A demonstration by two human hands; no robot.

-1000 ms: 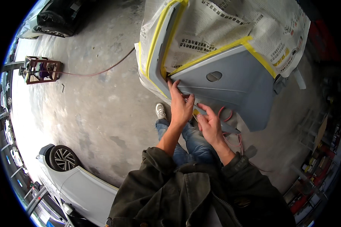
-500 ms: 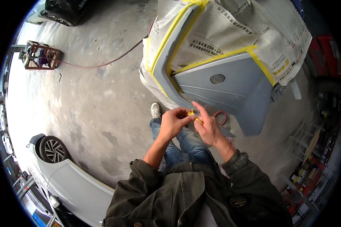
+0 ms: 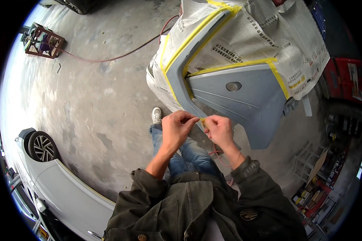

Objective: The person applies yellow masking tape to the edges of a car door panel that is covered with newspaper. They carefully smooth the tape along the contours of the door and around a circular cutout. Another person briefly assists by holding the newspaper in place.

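Note:
My left hand point(image 3: 176, 127) is closed, with thumb and forefinger pinched on the end of a bit of yellow masking tape point(image 3: 203, 120). Curled round the other part of this tape is my right hand point(image 3: 220, 130); its fingers hide most of it. Both hands are close together in front of my legs, just short of the lower edge of a grey-primed car panel point(image 3: 251, 96). Newspaper sheets point(image 3: 297, 48) cover the area around the panel, stuck along its borders with yellow tape strips point(image 3: 237, 66). An oval recess point(image 3: 233, 86) sits in the panel.
A thin red hose point(image 3: 104, 60) runs over the concrete floor point(image 3: 108, 96) from a small wheeled frame point(image 3: 44, 42). More red hose point(image 3: 215, 152) hangs below my right hand. A white car point(image 3: 64, 193) stands at left. Shelves with tools point(image 3: 317, 197) line the right.
My right forefinger, stretched out before, has curled in, and that hand now closes round the tape. My view has shifted slightly, so the panel appears farther right and lower.

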